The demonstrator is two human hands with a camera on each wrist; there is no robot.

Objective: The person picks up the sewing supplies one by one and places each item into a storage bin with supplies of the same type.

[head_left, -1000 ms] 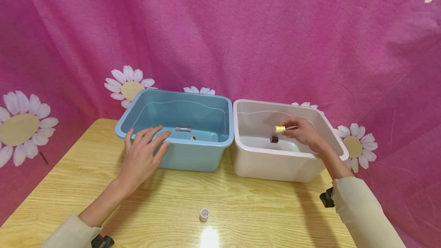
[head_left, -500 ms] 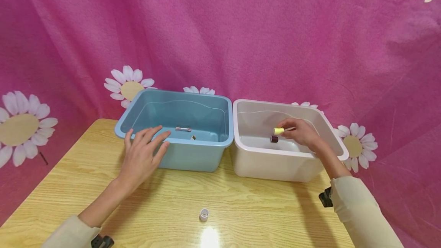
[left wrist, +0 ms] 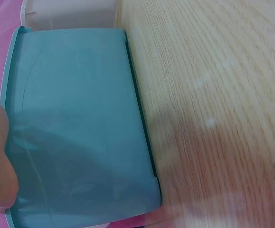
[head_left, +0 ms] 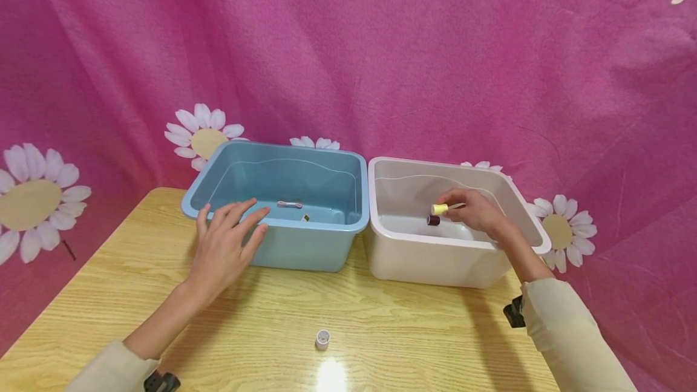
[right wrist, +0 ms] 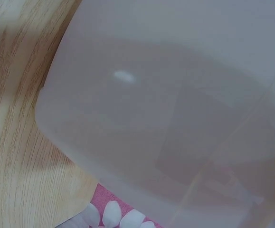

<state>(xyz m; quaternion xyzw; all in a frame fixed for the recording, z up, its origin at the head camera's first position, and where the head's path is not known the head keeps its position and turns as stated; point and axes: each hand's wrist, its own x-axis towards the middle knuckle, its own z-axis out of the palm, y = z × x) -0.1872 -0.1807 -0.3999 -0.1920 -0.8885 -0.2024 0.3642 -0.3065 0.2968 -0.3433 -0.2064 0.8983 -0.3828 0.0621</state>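
Note:
My right hand (head_left: pixel 475 209) pinches a yellow spool of thread (head_left: pixel 440 208) by one end, inside the pale bin (head_left: pixel 457 264). Just under it a dark brown spool of thread (head_left: pixel 433 220) lies on the bin floor. My left hand (head_left: pixel 220 253) is at the front rim of the blue bin (head_left: pixel 305 247), its fingers spread and relaxed over the edge. Inside that bin lie a small pinkish-white bundle of cord (head_left: pixel 290 204) and a little brown-and-white object (head_left: pixel 305 218), too small to name. The right wrist view shows only the pale bin's outside, not the hand.
A small white spool-like cylinder (head_left: pixel 323 339) stands on the wooden table (head_left: pixel 403 337) near the front. Both bins stand side by side at the back, against a pink cloth (head_left: pixel 348 53) printed with daisies.
My right hand has moved slightly left and down with the yellow spool, bringing it nearer the dark spool. The left hand has stayed in place.

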